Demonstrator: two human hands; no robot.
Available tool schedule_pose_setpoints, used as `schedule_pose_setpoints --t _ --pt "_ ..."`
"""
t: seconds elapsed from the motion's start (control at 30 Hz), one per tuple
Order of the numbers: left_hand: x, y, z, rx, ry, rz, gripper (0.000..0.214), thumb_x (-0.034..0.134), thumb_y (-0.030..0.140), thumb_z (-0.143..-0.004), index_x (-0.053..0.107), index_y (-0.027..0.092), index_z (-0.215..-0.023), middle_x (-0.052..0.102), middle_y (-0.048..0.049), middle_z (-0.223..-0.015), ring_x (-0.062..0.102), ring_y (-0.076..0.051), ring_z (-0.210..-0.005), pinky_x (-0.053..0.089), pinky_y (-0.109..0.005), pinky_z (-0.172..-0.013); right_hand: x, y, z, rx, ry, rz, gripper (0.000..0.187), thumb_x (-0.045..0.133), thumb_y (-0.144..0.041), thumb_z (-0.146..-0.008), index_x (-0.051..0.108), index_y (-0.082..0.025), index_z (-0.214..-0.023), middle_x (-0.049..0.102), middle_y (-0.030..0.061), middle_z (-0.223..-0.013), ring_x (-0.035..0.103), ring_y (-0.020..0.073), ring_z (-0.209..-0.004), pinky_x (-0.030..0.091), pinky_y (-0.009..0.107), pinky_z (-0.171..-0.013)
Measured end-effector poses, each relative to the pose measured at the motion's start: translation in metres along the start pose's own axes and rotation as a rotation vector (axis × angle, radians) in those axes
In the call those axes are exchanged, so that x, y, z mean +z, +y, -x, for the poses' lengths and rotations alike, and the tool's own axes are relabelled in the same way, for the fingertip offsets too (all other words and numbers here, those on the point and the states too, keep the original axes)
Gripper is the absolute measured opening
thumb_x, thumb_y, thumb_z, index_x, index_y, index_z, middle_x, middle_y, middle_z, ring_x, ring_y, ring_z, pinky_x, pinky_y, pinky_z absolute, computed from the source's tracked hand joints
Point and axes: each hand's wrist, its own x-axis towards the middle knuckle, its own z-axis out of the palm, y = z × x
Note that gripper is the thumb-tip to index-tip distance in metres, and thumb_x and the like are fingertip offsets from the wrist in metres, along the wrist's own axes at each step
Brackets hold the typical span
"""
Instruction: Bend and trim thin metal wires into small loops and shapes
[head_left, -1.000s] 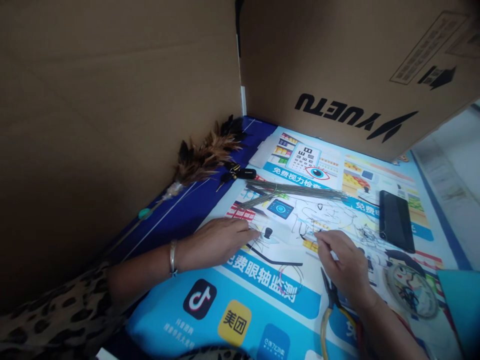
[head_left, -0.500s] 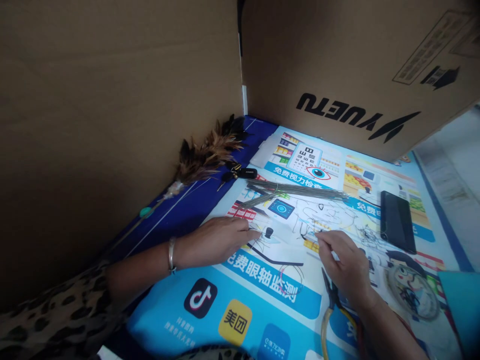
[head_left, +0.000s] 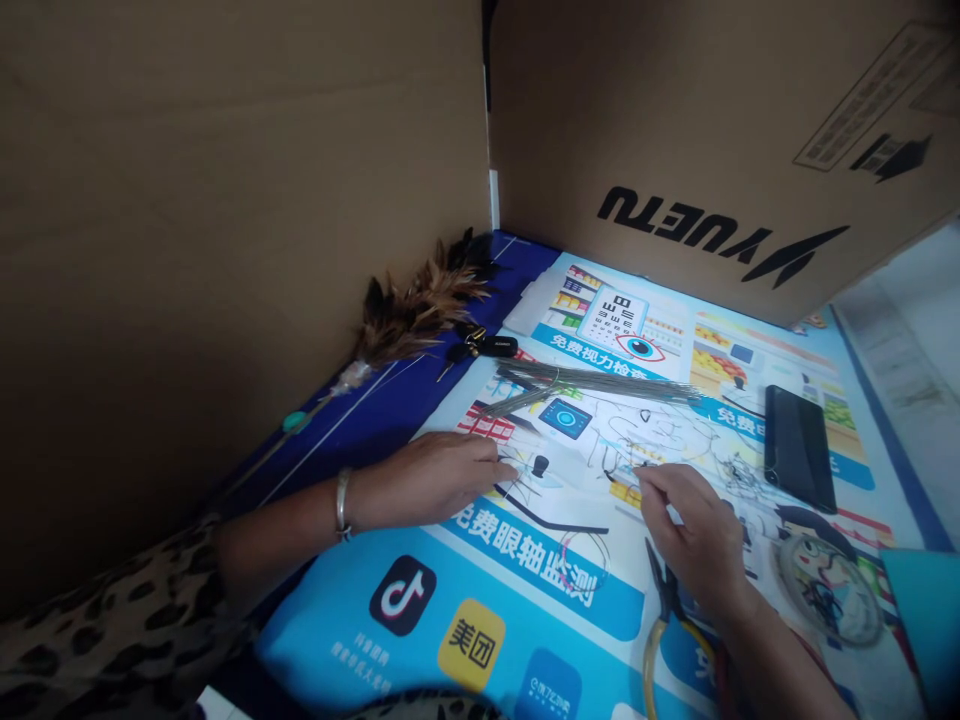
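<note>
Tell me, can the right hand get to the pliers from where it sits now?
Probably yes. The pliers lie on the poster right beside the right hand, partly under its wrist. Nothing else covers them, though the hand's fingertips seem to pinch a thin wire.

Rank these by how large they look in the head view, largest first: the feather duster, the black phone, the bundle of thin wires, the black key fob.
1. feather duster, counting its thin handle
2. bundle of thin wires
3. black phone
4. black key fob

The phone lies nearer the camera than the wires, so ranks 2 and 3 are unsure.

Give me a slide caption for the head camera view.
Both hands, left and right, pinch thin wire on a printed poster.
</note>
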Motion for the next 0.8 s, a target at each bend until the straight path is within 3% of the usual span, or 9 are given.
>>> schedule_pose_setpoints --t 0.1,0.23,0.43,0.57,0.8 --pt "0.003 0.000 -0.005 -0.005 -0.004 0.038 0.029 0.043 0.022 -0.085 0.052 0.024 -0.113 0.055 -0.0048 -0.095 0.052 -0.016 -0.086 0.043 -0.027 -0.075 -0.001 -0.001 -0.001 0.007 0.005 -0.018 0.020 0.049 -0.016 -0.080 0.061 -0.019 -0.097 0.062 0.0062 -0.090 0.058 0.0183 -0.087 0.048 0.030 -0.075" --pt "0.008 -0.001 -0.016 0.012 0.084 0.050 0.029 0.044 0.025 -0.085 0.054 0.021 -0.111 0.053 -0.0086 -0.106 0.049 -0.019 -0.097 0.042 -0.031 -0.081 -0.005 -0.003 -0.003 0.044 0.055 -0.073 0.018 0.049 -0.018 -0.080 0.061 -0.020 -0.093 0.062 0.0056 -0.088 0.058 0.0178 -0.084 0.047 0.030 -0.075" --pt "0.014 -0.003 -0.031 0.062 0.067 0.053 0.028 0.041 0.028 -0.087 0.057 0.025 -0.111 0.050 -0.0088 -0.114 0.048 -0.019 -0.100 0.040 -0.032 -0.083 -0.019 0.000 -0.004 0.344 0.182 -0.300 0.017 0.049 -0.026 -0.081 0.061 -0.019 -0.090 0.061 0.0034 -0.085 0.057 0.0136 -0.073 0.047 0.027 -0.067" --pt "0.016 0.004 -0.041 0.128 0.050 0.074 0.027 0.039 0.026 -0.088 0.060 0.024 -0.105 0.054 -0.0068 -0.108 0.049 -0.018 -0.100 0.040 -0.031 -0.085 -0.024 0.007 -0.002 0.486 0.205 -0.531 0.021 0.049 -0.030 -0.081 0.059 -0.017 -0.094 0.057 -0.0003 -0.068 0.052 0.0106 -0.060 0.045 0.025 -0.059" --pt "0.018 0.019 -0.044 0.110 0.110 0.104 0.025 0.041 0.028 -0.088 0.063 0.018 -0.093 0.058 -0.0064 -0.095 0.051 -0.017 -0.094 0.041 -0.032 -0.087 -0.026 0.012 -0.001 0.547 0.231 -0.732 0.023 0.052 -0.033 -0.077 0.060 -0.015 -0.089 0.053 -0.0016 -0.058 0.050 0.0106 -0.053 0.043 0.024 -0.053"
